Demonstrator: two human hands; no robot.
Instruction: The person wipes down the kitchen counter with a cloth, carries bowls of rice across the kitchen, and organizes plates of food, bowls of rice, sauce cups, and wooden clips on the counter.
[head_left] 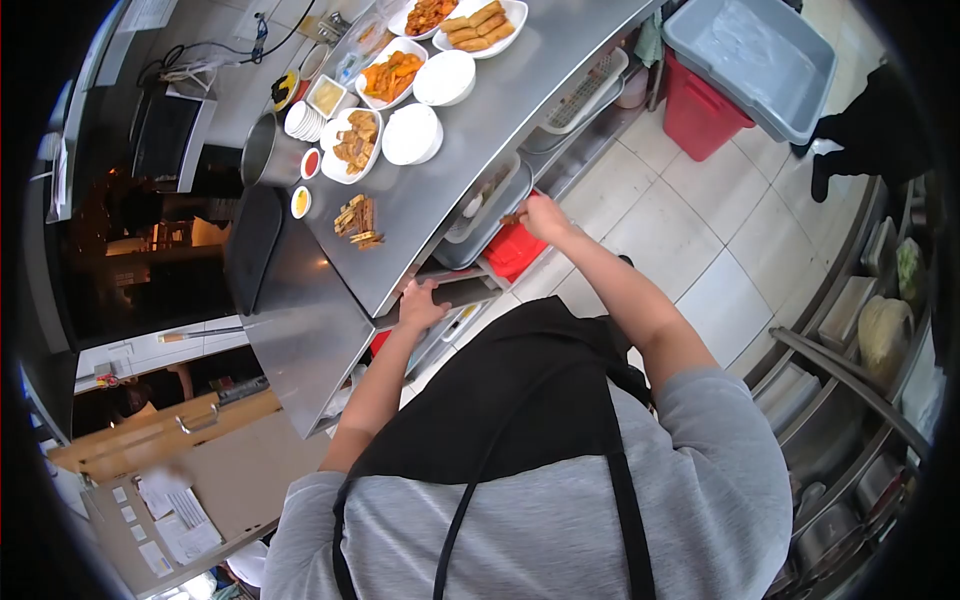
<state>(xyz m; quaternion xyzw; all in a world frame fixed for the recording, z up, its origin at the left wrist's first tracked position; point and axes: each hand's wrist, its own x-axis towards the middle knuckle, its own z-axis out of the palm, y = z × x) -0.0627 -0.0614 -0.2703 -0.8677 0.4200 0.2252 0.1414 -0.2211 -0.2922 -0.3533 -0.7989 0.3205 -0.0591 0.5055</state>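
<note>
My left hand (422, 305) is at the front edge of the steel counter (440, 180), its fingers apart with nothing visible between them. Whether it presses on the edge or on the shelf below, I cannot tell. Farther right, my right hand (541, 217) is closed around a small brown piece (512, 217), mostly hidden by the fingers. Beneath that hand lies a bright red object (515, 250) on the lower shelf, beside a grey tray (490, 235). On the counter sits a small pile of brown and tan stick-like pieces (357, 222).
White dishes of food, among them spring rolls (478, 27) and fried pieces (357, 140), stand at the counter's back with white bowls (411, 135) and sauce cups (301, 201). A grey tub (750, 60) rests on a red bin (695, 110). Another person's dark-clothed leg (860, 130) is at right.
</note>
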